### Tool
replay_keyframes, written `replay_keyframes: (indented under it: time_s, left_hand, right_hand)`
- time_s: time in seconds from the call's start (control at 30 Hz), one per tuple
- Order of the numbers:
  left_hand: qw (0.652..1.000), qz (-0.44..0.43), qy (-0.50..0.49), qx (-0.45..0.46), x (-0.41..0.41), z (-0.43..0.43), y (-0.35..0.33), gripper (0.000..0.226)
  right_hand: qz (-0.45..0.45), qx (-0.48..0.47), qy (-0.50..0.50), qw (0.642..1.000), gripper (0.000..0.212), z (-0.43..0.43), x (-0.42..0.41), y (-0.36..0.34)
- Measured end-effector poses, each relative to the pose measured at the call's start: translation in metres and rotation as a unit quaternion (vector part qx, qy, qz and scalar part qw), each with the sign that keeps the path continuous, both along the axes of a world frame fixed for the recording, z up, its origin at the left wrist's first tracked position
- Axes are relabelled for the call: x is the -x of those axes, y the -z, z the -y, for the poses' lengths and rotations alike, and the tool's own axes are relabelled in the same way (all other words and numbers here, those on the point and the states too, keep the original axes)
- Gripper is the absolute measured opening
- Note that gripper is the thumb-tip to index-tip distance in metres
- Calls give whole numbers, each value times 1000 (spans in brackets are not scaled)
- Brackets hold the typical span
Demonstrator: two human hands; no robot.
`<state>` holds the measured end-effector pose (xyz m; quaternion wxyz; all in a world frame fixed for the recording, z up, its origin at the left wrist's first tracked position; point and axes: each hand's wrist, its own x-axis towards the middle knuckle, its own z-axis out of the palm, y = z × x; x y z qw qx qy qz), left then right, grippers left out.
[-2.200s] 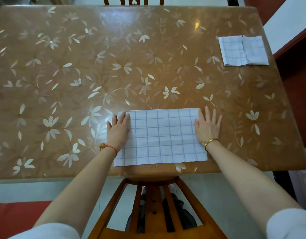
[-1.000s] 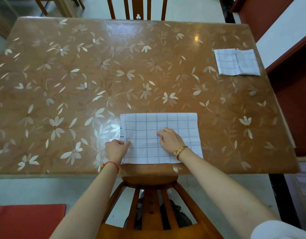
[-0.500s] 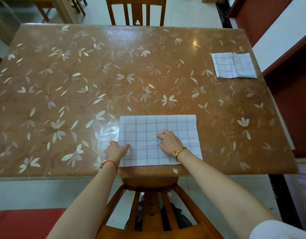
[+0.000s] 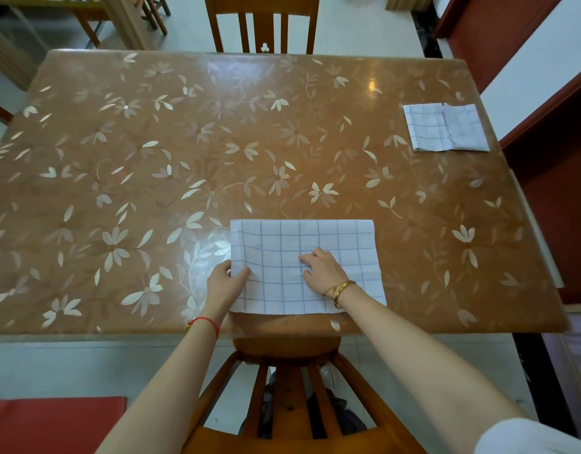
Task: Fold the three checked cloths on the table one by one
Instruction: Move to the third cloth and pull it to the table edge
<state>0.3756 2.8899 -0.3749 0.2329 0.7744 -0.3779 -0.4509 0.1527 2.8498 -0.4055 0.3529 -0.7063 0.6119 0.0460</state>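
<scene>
Head view is showing us a glossy brown counter point(image 4: 151, 152) printed with pale flowers and leaves, and a bright spot of light is glinting on its far right part. Near its front edge, straight ahead of us, a white rectangular cloth with a thin blue-grey check point(image 4: 318, 237) is lying flat, its long side running left to right. Our left grip point(image 4: 228, 283) is pinching that cloth's left edge, with the thumb lying on top and the fingers tucking beneath. Our right grip point(image 4: 323, 271) is resting on the cloth's middle with fingers bending and fingertips touching the fabric; we cannot tell whether it is pinching the fabric or only pressing it. A red string bracelet point(image 4: 205, 321) is circling the left wrist and a gold bangle point(image 4: 343, 289) is circling the right one.

Well apart, at the far right corner, two smaller folded checked cloths point(image 4: 425, 127) are sitting side by side and touching. A brown wooden slatted chair point(image 4: 262, 24) is standing at the far side, and another wooden chair back point(image 4: 284, 352) is sitting just below the near edge. Pale floor tiles point(image 4: 354, 24) are spreading around the counter, a red mat point(image 4: 53, 424) is lying at lower left, and dark red wooden furniture point(image 4: 557, 231) is flanking the right.
</scene>
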Motion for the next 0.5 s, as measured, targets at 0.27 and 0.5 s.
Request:
replay_keyframes:
  time_s: [0.27, 0.5]
  left_hand:
    - [987, -39, 95, 121, 3, 1, -20, 30]
    - [971, -16, 180, 154, 6, 5, -19, 32]
  right_hand:
    - [-31, -31, 20, 999, 65, 32, -9, -17]
    - [-38, -90, 40, 994, 67, 54, -16, -18]
